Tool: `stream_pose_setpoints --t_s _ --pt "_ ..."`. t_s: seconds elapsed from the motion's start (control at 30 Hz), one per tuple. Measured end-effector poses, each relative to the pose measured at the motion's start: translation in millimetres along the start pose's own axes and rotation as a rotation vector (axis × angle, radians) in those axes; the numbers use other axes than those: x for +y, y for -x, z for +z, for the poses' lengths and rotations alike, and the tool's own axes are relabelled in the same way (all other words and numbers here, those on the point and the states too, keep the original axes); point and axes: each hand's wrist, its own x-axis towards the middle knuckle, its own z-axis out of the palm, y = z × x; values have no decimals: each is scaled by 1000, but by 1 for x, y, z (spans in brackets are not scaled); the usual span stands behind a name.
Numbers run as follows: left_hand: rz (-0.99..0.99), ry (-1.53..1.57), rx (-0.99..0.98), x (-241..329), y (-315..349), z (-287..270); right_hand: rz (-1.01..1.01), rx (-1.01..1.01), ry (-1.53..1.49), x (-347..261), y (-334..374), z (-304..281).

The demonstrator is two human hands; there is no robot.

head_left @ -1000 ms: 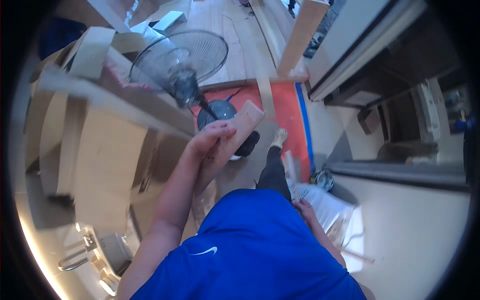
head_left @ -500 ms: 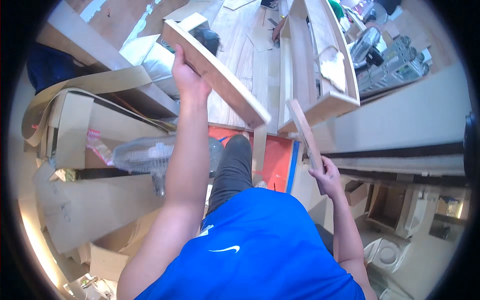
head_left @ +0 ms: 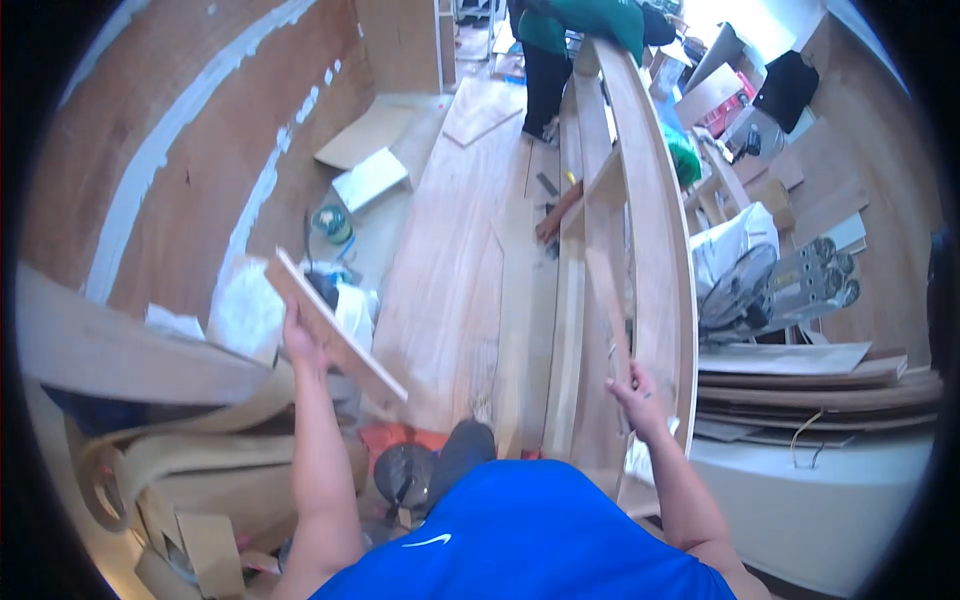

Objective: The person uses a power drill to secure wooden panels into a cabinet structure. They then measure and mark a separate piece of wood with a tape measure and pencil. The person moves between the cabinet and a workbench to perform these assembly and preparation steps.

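Two hands [head_left: 305, 342], left around one wooden board [head_left: 338, 334], right around one wooden strip [head_left: 607, 300]

The floor [head_left: 385, 240] served as the supporting surface. A long, pale wooden panel [head_left: 440, 270] lay flat along its middle; a smaller panel [head_left: 485, 115] rested across the far end. A narrow tan strip [head_left: 518, 330] ran along the right side of the long panel. A long wooden frame [head_left: 662, 250] with crosspieces stood to the right of the strip. To the left of the panel, a white board [head_left: 370, 180] was positioned beyond a round green container [head_left: 332, 224], with a white bag [head_left: 245, 310] nearer.
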Motion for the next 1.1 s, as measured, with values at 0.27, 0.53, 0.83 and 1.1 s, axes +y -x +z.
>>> stream_pose_setpoints --t_s 0.27,0.53,0.83,1.1 --pt "-88 -177 275 6 -78 35 348 -225 59 -28 -175 59" --pt "-106 -165 135 20 -259 109 203 -295 104 -92 -437 124" --pt "-211 -292 296 28 -464 208 -153 -296 71 -341 -720 170" --pt "-354 -322 149 19 -763 295 -191 -223 7 -439 -926 218"
